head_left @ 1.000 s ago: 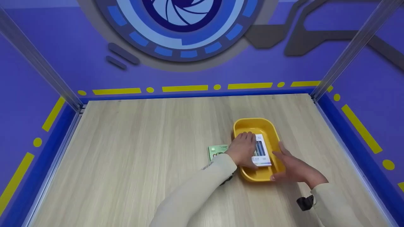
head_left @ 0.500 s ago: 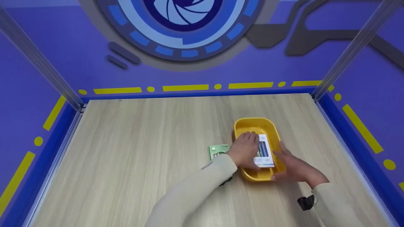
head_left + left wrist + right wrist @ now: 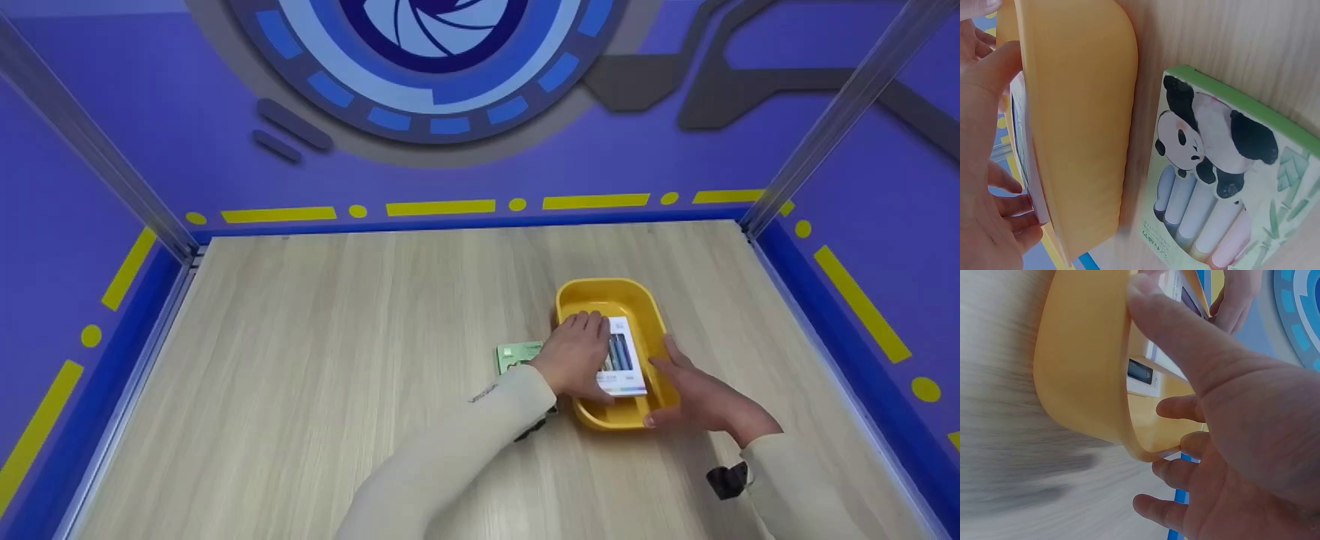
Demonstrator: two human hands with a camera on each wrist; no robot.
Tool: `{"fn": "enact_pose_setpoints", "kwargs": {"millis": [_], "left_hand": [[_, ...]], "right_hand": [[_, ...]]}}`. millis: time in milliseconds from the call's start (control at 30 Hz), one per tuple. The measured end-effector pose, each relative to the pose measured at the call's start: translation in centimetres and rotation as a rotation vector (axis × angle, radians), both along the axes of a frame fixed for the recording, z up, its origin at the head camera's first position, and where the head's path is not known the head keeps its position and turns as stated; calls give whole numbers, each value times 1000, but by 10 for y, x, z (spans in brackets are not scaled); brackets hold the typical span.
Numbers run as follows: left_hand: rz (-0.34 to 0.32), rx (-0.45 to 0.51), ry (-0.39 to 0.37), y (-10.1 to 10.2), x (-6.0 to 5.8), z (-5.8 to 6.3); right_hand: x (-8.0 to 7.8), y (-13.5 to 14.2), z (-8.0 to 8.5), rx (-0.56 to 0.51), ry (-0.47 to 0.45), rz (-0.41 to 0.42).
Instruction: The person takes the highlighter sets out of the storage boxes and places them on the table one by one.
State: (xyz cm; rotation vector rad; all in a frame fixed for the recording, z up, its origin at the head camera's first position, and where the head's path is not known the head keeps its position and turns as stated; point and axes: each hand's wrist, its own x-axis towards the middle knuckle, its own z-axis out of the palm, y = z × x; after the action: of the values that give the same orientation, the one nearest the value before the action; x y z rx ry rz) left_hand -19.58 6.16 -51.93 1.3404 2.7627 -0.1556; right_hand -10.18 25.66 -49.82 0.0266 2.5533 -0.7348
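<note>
My left hand (image 3: 574, 356) reaches over a yellow plastic bin (image 3: 600, 282) and grips a white box of coloured sticks (image 3: 624, 381). In the left wrist view its fingers lie at one end of that box, the thumb by the bin's rim. Below the held box, a second white box (image 3: 1143, 377) with a dark window lies in the bin in the right wrist view. My right hand (image 3: 705, 401) holds the bin's right side, thumb over the rim, index finger inside, other fingers spread. Left of the bin, a green panda-printed box (image 3: 1213, 140) lies flat, partly hidden by my left arm in the head view.
The light wood-grain table (image 3: 337, 360) extends to the left of the bin. Purple panels with yellow dashes (image 3: 442, 208) border its back and sides, joined by metal posts (image 3: 832, 120) at the corners.
The left hand shifted slightly right with the white box, then back left. My right hand and the bin keep nearly the same place.
</note>
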Motion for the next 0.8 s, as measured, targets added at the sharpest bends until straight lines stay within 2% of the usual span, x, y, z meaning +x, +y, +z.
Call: {"fn": "enact_pose_setpoints", "kwargs": {"millis": [167,433,800], "left_hand": [[-7,3,5,-3,2,3],[-8,4,-3,-6,3,8],[1,-14,8,-13,2,11]], "right_hand": [[1,0,0,13,14,14],[0,-2,-1,20,-21,-20],[-1,-1,-1,23,-9,-12]]}}
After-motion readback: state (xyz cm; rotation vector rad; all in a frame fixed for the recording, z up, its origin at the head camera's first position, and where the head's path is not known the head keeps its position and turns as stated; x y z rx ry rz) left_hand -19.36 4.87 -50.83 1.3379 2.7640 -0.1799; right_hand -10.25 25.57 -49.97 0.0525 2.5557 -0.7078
